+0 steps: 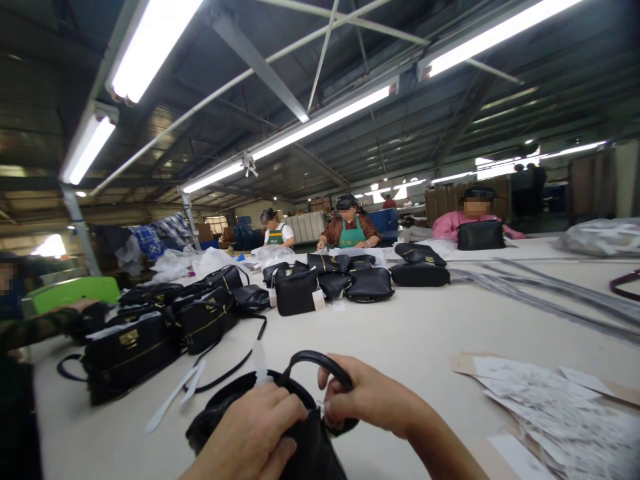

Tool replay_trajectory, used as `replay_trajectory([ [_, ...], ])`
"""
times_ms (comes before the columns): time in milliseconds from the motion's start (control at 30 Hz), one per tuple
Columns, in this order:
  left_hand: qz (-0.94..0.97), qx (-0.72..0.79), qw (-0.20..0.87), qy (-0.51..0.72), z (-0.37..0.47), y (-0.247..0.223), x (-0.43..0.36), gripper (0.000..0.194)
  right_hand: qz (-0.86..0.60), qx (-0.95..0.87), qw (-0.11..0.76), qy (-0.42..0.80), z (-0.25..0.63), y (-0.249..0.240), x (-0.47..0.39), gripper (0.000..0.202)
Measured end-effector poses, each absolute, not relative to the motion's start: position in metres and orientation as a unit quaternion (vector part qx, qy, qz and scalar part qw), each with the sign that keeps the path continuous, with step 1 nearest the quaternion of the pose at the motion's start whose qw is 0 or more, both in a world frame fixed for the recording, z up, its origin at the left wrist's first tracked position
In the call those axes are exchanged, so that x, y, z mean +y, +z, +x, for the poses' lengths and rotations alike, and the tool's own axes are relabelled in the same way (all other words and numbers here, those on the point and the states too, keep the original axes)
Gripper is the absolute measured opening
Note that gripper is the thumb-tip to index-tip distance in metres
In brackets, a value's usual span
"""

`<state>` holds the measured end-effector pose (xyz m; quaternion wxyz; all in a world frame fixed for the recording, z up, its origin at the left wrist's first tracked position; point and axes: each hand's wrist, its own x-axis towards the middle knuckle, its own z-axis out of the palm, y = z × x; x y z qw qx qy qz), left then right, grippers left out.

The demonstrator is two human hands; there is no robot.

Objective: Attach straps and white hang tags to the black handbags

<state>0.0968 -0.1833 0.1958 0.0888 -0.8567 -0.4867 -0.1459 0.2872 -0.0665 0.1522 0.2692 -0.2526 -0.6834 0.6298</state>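
A black handbag (310,443) stands at the bottom middle of the table, its top opening toward me. Over its rim lies my left hand (257,420), fingers curled and gripping the bag's edge. At the right side of the opening, my right hand (357,400) is closed around the base of the bag's looped black handle (313,357). A small metal fitting shows near those fingertips, partly hidden. A whitish translucent strip (260,363) sticks up out of the bag behind my left hand. Inside the bag I cannot see.
Several black handbags (133,353) crowd the left, with a white strip (175,397) before them. More black bags (300,293) lie at the middle back. Tags and papers (555,407) spread at right, near grey straps (540,293). Co-workers (350,230) sit across the table (420,340).
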Motion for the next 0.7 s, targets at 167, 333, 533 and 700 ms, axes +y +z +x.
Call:
replay_trajectory([
  [167, -0.84, -0.522, 0.11, -0.1, 0.098, 0.19, -0.18, 0.033, -0.233, -0.664, 0.286, 0.651, 0.293, 0.157, -0.068, 0.027],
  [333, -0.783, -0.601, 0.147, -0.064, 0.127, 0.181, -0.17, 0.016, -0.22, -0.65, 0.306, 0.66, 0.286, 0.161, -0.076, 0.024],
  [533, -0.758, -0.637, 0.133, -0.05, 0.152, 0.177, -0.15, 0.019, -0.197, -0.665, 0.298, 0.656, 0.29, 0.165, -0.078, 0.016],
  [700, -0.745, -0.66, 0.086, -0.049, 0.141, 0.185, -0.15, 0.022, -0.179, -0.717, 0.248, 0.626, 0.293, 0.164, -0.074, 0.031],
])
